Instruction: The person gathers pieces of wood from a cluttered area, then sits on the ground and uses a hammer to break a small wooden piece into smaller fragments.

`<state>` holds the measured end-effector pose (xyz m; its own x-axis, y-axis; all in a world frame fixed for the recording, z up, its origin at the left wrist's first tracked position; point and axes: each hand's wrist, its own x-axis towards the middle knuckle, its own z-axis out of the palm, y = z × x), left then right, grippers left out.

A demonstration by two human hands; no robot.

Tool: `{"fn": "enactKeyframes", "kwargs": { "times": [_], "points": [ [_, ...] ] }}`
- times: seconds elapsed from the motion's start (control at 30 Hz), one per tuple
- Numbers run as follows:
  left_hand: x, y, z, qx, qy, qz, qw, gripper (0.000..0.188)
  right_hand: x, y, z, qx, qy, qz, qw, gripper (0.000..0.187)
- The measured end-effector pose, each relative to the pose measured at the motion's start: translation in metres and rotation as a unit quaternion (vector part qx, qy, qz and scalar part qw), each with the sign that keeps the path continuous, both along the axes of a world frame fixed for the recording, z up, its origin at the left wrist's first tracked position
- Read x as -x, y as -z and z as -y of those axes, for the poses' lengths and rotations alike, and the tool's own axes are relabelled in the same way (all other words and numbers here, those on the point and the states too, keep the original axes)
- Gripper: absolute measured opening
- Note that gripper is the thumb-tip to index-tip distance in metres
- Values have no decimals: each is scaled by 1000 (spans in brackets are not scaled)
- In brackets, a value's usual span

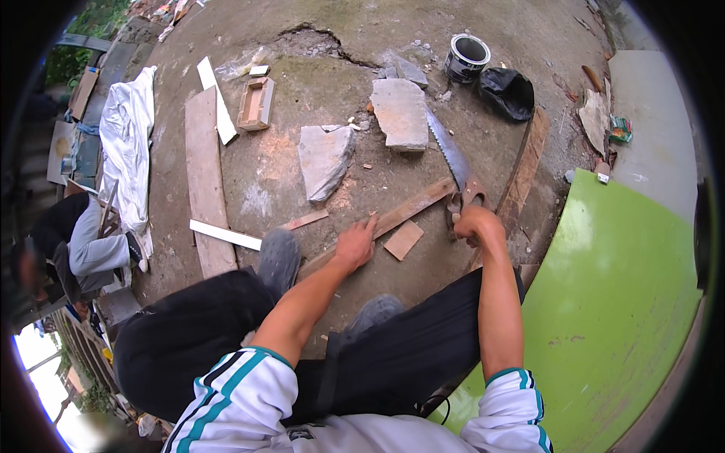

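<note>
My right hand (477,224) is closed round the brown handle of a handsaw (451,155). The toothed grey blade points away from me, its handle end beside the far right end of a narrow wooden strip (414,209). That strip slants across the ground between my shoes. My left hand (355,243) grips it near the middle, fingers bent over it and the palm side hidden. A small square wooden offcut (404,240) lies between my hands. Beyond them are two broken concrete slabs, the left one (325,160) lying apart from the right one (400,113).
A long plank (205,181), white strips (217,102) and a small wooden box (256,103) lie to the left. An open can (467,58) and a black plastic bag (507,93) stand far right. A green panel (604,302) fills the right side. Another person (98,234) sits at left.
</note>
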<state>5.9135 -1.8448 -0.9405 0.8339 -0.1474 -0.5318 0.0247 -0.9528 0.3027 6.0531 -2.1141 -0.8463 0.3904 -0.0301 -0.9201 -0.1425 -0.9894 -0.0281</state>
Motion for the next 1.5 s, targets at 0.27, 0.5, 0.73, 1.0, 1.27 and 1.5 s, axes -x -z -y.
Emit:
{"fn": "enactKeyframes", "kwargs": {
  "times": [0.27, 0.5, 0.73, 1.0, 1.27, 1.5],
  "points": [
    [-46, 12, 0, -99, 132, 175, 971, 80, 6, 7, 19, -19, 70, -4, 997, 23],
    [-58, 7, -36, -133, 228, 149, 953, 74, 9, 9, 30, -65, 217, -11, 974, 20],
    [-53, -4, -41, -91, 169, 129, 973, 77, -3, 0, 13, -43, 161, -25, 986, 18],
    [-98, 24, 11, 116, 135, 194, 965, 59, 7, -8, 12, -42, 203, 22, 978, 21],
    [-158, 29, 87, 192, 152, 224, 943, 31, 34, 4, 10, -18, 165, 89, 982, 22],
    [-142, 21, 73, 183, 100, 124, 970, 47, 31, 0, 11, -56, 165, 133, 976, 28]
  ]
}}
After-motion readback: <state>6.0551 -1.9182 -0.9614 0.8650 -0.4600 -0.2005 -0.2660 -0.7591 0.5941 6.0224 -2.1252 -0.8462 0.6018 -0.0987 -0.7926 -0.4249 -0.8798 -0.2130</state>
